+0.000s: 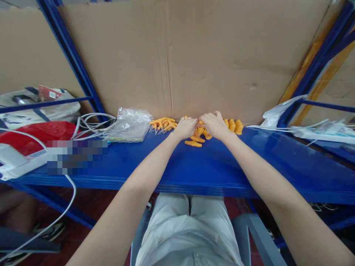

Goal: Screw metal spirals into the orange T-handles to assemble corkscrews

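Note:
Both hands reach to the back of the blue shelf, close together over small orange pieces. My left hand point(186, 127) has its fingers curled at the left edge of a loose orange pile point(197, 139). My right hand point(213, 125) bends over the pile's right side, its fingertips near those of the left. What either one holds is too small to make out. Left of them lies a heap of orange pieces with metal chains point(163, 124). Rounded orange pieces point(235, 126) stand in a group to the right.
Clear plastic bags point(130, 123) lie at the left, beside white cables point(94, 122), a red bag point(41, 136) and a white power strip point(24, 162). Cardboard point(210, 55) backs the blue shelf point(205, 170). White plastic packaging point(324, 131) is at the right.

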`<state>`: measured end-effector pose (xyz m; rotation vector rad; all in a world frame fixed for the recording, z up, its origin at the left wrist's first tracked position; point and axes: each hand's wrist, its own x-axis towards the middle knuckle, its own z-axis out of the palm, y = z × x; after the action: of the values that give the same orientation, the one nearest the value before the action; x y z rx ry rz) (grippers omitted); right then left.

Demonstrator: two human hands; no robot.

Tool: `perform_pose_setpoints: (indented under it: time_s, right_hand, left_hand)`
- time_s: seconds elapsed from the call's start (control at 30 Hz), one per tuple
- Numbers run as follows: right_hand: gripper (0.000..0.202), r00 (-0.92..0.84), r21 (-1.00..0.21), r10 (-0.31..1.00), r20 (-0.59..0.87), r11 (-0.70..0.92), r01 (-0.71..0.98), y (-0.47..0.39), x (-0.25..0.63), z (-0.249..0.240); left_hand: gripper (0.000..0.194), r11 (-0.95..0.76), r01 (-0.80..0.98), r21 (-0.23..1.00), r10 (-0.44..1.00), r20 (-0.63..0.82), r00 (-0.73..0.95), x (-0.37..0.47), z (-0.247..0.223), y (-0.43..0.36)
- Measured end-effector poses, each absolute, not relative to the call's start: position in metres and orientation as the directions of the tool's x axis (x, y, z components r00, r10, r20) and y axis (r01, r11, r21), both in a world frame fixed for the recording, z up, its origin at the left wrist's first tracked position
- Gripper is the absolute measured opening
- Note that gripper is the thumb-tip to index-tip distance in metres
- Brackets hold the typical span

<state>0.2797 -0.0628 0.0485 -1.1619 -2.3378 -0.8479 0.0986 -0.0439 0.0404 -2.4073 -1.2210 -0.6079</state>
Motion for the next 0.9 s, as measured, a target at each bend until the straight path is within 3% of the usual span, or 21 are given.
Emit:
perform_pose_setpoints:
  time_s: [0.13, 0.23, 0.37, 0.47, 0.6, 0.7, 0.9]
  right_hand:
    - [0.028, -0.6, 0.409, 0.514, 0.614, 0.443, 0.798, -0.058, 0.283, 0.046]
    - [0.033, -0.598, 0.42, 0.475, 0.645, 0.433, 0.797, -0.056, 0.285, 0.045]
    - [0.039, -0.597, 0.42, 0.453, 0.662, 0.436, 0.796, -0.055, 0.289, 0.046]
    - [0.041, -0.593, 0.398, 0.442, 0.673, 0.46, 0.794, -0.054, 0.294, 0.048]
    - [0.041, -0.602, 0.374, 0.417, 0.681, 0.508, 0.776, -0.053, 0.3, 0.05]
    - [0.041, -0.6, 0.35, 0.437, 0.67, 0.527, 0.775, -0.054, 0.302, 0.051]
    - [0.04, -0.595, 0.295, 0.538, 0.598, 0.542, 0.787, -0.054, 0.298, 0.052]
  left_hand:
    - [0.027, -0.554, 0.83, -0.068, 0.69, 0.52, 0.503, 0.1, 0.043, -0.048]
    - [0.03, -0.593, 0.803, 0.065, 0.708, 0.517, 0.481, 0.1, 0.042, -0.045]
    - [0.024, -0.668, 0.652, 0.358, 0.72, 0.532, 0.445, 0.104, 0.041, -0.036]
    - [0.013, -0.682, 0.376, 0.628, 0.726, 0.519, 0.451, 0.107, 0.043, -0.032]
    - [0.016, -0.419, 0.145, 0.897, 0.8, 0.288, 0.527, 0.108, 0.052, -0.039]
    - [0.022, -0.291, 0.146, 0.946, 0.844, 0.181, 0.505, 0.108, 0.057, -0.047]
    - [0.035, -0.358, 0.156, 0.921, 0.876, 0.273, 0.398, 0.111, 0.054, -0.047]
